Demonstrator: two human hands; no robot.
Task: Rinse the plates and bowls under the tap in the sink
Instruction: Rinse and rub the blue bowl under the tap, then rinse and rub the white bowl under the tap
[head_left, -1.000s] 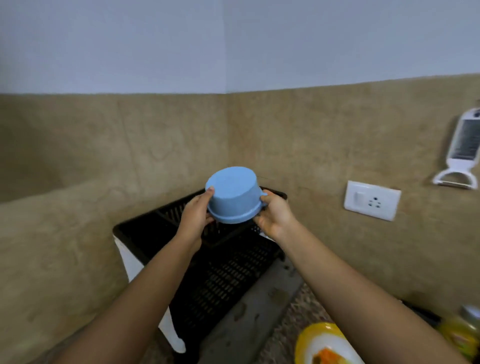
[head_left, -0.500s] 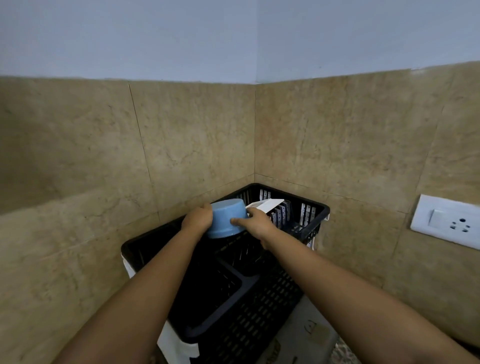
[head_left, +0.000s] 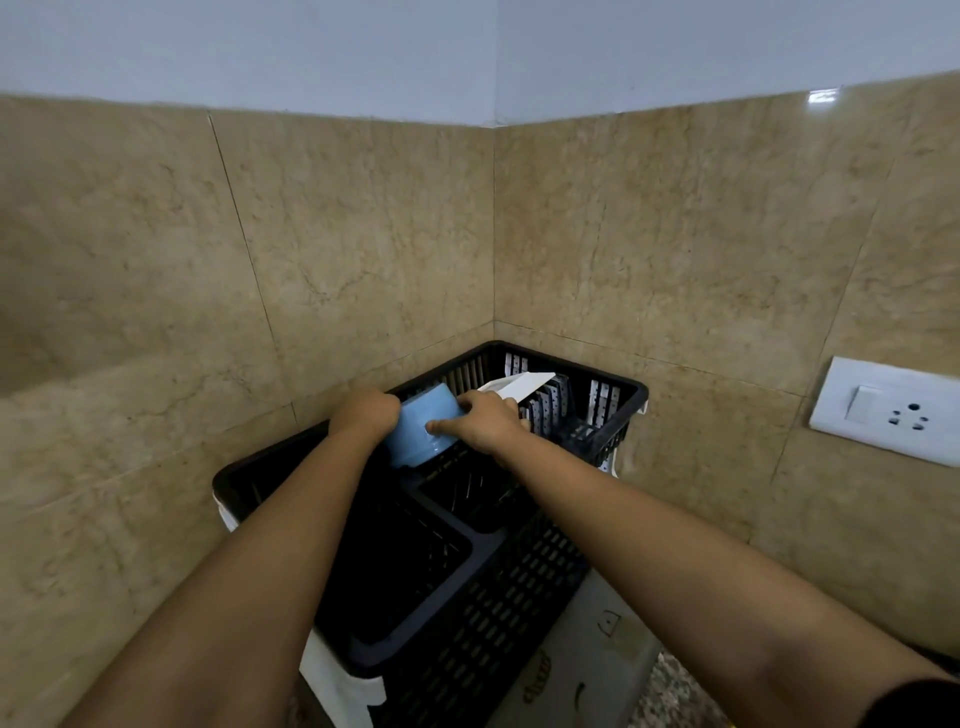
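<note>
A light blue bowl (head_left: 423, 431) is tipped on its side, its base towards me, inside the black slatted dish rack (head_left: 631, 389) in the corner. My left hand (head_left: 363, 413) grips its left side with curled fingers. On its right side, my right hand (head_left: 485, 421) holds it with the thumb across the base. A white plate (head_left: 519, 387) stands on edge in the rack just behind my right hand. The bowl's inside is hidden.
Tan tiled walls meet behind the rack. A white switch and socket plate (head_left: 891, 410) is on the right wall. A black cutlery compartment (head_left: 395, 566) fills the rack's near left. The rack rests on a white drip tray (head_left: 343, 686).
The bowl has come down from above the rack into its back section and is tipped further on its side. Both hands moved with it, and my view has swung left.
</note>
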